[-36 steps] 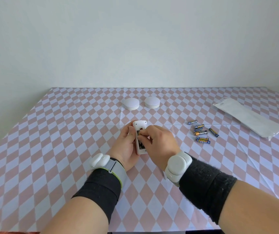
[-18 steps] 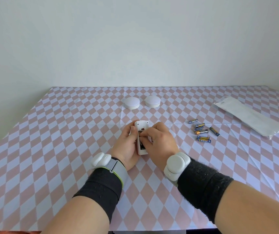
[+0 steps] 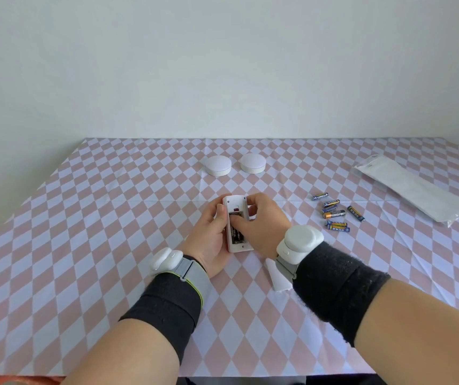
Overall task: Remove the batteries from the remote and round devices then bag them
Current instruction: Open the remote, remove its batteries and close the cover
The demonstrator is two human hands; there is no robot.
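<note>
My left hand (image 3: 208,232) holds the white remote (image 3: 233,202) from its left side, back up, just above the table. Its battery compartment is uncovered and dark batteries (image 3: 237,235) lie inside. My right hand (image 3: 264,223) curls round the remote's right edge, its thumb pressing on a battery in the compartment. Two white round devices (image 3: 218,165) (image 3: 253,163) sit side by side farther back. Several loose batteries (image 3: 334,213) lie to the right. A clear plastic bag (image 3: 414,190) lies flat at the far right.
A small white cover piece (image 3: 278,279) lies on the table under my right wrist. The pink and white checked tablecloth (image 3: 97,218) covers the whole table, which ends at a wall at the back.
My right hand's fingers shifted to the remote's right edge and the thumb moved into the compartment. More of the compartment shows. The white cover piece now shows beside my right wrist.
</note>
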